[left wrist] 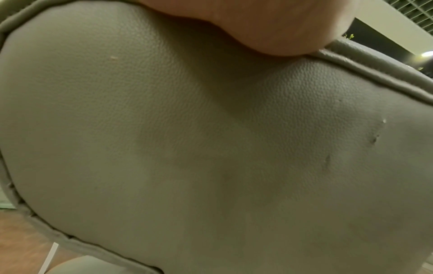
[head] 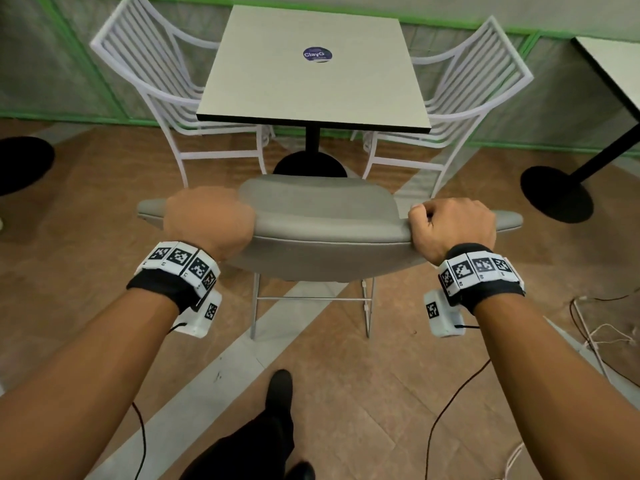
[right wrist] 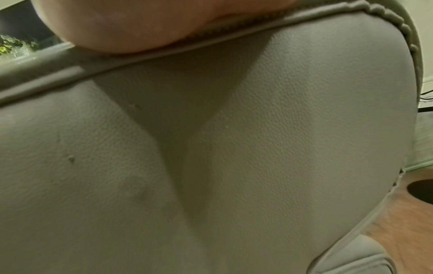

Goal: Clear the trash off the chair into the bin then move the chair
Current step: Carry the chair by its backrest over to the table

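A grey padded chair (head: 325, 216) stands in front of me, its back towards me and its seat facing the table. My left hand (head: 207, 220) grips the top edge of the backrest on the left, and my right hand (head: 450, 225) grips it on the right, fingers curled over the rim. The seat shows no trash. Both wrist views are filled by the grey leather back of the chair (left wrist: 211, 148) (right wrist: 281, 129), with the heel of each hand at the top. No bin is in view.
A square white table (head: 311, 71) on a black pedestal stands just beyond the chair, with a white wire chair (head: 156, 81) on its left and another (head: 467, 95) on its right. Another table base (head: 557, 192) sits at right. Cables (head: 595, 327) lie on the floor at right.
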{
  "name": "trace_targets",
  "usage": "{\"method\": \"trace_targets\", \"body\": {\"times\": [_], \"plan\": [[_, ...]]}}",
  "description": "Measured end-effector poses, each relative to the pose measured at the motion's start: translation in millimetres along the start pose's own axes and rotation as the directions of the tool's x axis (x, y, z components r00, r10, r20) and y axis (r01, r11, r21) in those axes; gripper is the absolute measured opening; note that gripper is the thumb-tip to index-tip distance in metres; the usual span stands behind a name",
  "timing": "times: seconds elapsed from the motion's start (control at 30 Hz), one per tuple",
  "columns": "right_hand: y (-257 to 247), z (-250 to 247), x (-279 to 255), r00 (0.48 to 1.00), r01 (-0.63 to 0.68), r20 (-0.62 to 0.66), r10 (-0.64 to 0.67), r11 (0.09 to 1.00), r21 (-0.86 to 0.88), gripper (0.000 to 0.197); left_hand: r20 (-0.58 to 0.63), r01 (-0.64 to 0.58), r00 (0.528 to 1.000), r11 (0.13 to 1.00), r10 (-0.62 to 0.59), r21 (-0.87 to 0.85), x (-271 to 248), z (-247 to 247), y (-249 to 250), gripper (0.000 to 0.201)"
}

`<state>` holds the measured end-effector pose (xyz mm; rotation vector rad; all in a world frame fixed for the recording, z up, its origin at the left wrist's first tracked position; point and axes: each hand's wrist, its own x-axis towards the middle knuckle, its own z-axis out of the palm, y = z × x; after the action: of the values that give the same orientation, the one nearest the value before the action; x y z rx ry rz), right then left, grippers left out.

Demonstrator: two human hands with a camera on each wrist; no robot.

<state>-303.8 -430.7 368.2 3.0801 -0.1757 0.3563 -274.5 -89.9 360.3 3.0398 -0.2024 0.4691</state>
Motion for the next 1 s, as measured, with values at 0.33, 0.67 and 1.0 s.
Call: {"method": "trace_targets", "body": {"times": [0.33,0.67,1.0], "plan": [[-6.5,20.3,92.9,1.000,0.003,-0.022,-0.003,1.000,-0.008,0.049,-0.012,-0.015,1.000,1.000,0.015,0.021,87.7,24.2,-5.6,0.035],[-22.3,37.0,177.4,1.000,-0.015,0.017,0.015,1.000,-0.006,0.050,0.041,0.033,0.999,0.999,-0.033,0.013,173.9,54.2,-22.7,0.041],[-30.7,50.8,244.3,1.000,-0.024,0.019,0.023,1.000,0.006,0.048,-0.017,0.019,1.000,1.000,-0.018,0.014,238.4,73.3,-29.9,0.040]]}}
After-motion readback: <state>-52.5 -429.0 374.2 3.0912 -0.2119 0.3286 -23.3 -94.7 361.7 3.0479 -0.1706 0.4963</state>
